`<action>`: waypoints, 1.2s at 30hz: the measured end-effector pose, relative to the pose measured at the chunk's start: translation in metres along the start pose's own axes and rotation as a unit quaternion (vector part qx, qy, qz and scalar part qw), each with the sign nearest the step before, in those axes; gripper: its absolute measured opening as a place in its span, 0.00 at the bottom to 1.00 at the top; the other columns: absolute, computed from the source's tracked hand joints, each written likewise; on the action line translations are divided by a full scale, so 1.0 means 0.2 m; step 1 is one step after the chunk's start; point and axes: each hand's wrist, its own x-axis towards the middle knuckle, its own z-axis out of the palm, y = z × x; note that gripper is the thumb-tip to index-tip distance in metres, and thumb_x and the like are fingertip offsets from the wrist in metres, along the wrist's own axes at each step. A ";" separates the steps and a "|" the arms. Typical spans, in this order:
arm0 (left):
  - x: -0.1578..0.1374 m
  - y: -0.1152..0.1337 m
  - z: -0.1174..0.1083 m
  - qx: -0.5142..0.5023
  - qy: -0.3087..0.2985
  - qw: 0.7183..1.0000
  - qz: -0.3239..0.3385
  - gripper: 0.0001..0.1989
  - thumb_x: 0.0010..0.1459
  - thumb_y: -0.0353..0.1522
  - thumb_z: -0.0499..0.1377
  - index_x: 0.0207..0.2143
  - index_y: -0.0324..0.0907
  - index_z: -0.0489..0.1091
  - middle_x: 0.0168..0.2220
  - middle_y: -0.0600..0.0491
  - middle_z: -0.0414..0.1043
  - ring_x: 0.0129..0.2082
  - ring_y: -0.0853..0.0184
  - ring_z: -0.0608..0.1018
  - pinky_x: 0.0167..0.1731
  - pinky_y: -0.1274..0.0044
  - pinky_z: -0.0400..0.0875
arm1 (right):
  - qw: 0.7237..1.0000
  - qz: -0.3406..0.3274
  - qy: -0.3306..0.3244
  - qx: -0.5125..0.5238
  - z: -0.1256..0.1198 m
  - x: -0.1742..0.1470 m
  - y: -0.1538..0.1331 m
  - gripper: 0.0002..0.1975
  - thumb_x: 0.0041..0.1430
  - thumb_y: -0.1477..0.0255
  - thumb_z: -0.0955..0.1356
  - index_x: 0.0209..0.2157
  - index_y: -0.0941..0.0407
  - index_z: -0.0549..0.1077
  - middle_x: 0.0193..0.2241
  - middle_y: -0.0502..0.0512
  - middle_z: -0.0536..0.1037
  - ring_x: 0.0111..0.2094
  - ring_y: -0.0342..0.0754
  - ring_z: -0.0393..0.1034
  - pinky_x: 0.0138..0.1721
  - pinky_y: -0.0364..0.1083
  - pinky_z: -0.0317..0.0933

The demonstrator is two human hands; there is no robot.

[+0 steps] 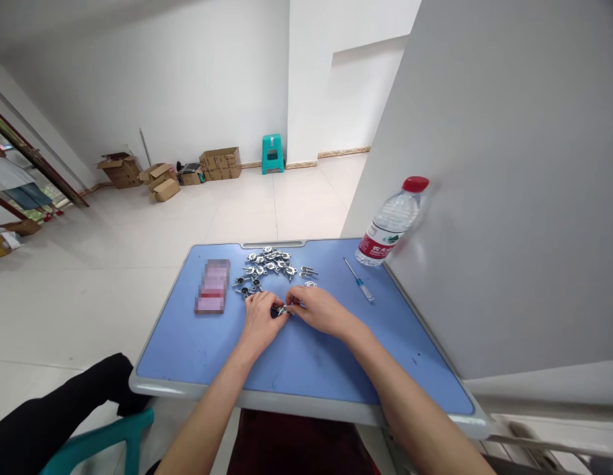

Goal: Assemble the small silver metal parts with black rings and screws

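Observation:
Over the middle of the blue table my left hand [261,318] is closed, its thumb and fingers gripping a small black-and-silver metal part [278,311]. My right hand [320,310] meets it from the right, fingertips pinched at the silver end of that same part. What exactly lies between the right fingertips is too small to make out. Just beyond my hands sits a pile of small silver metal parts [270,261]. Several similar parts with black round pieces [245,290] lie close to my left fingers. Beside the pile are forked silver pieces [307,272] and a flat silver plate [311,284].
A screwdriver [359,280] lies on the right of the blue table [326,376]. Behind it a water bottle [389,224] stands by the grey wall panel. A pixelated pink object [212,286] lies at left. Cardboard boxes [220,163] and a teal stool [272,154] stand along the far wall.

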 end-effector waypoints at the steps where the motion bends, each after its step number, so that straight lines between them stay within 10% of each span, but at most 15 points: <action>1: 0.00 0.00 0.00 0.001 -0.001 1.000 -0.001 0.03 0.55 0.29 0.60 0.29 0.43 0.67 0.34 0.55 0.73 0.41 0.64 0.72 0.47 0.68 0.58 | 1.000 0.000 -0.002 -0.008 0.01 0.00 0.00 0.06 0.58 0.79 0.65 0.33 0.56 0.74 0.30 0.53 0.78 0.31 0.46 0.69 0.31 0.42 0.54; 21: 0.00 0.01 -0.01 0.008 -0.008 1.000 0.006 0.03 0.55 0.27 0.60 0.30 0.43 0.69 0.35 0.55 0.74 0.42 0.63 0.72 0.47 0.68 0.57 | 0.990 -0.006 -0.068 -0.126 0.05 0.00 -0.03 0.10 0.60 0.83 0.60 0.39 0.58 0.69 0.37 0.61 0.78 0.33 0.52 0.72 0.29 0.45 0.53; 29: 0.00 0.01 -0.01 0.000 0.000 1.000 0.008 0.02 0.55 0.28 0.60 0.30 0.43 0.69 0.35 0.55 0.74 0.41 0.63 0.73 0.47 0.68 0.58 | 0.987 0.000 0.086 0.137 -0.06 -0.02 -0.03 0.12 0.66 0.72 0.54 0.47 0.54 0.63 0.30 0.51 0.75 0.31 0.46 0.69 0.35 0.47 0.63; 36: 0.00 0.01 -0.01 0.000 -0.003 1.000 0.010 0.03 0.55 0.29 0.61 0.30 0.44 0.68 0.35 0.57 0.74 0.42 0.63 0.73 0.48 0.68 0.58 | 0.905 0.054 0.105 0.409 -0.02 0.01 -0.04 0.10 0.60 0.62 0.65 0.34 0.55 0.66 0.34 0.55 0.79 0.31 0.47 0.74 0.37 0.49 0.69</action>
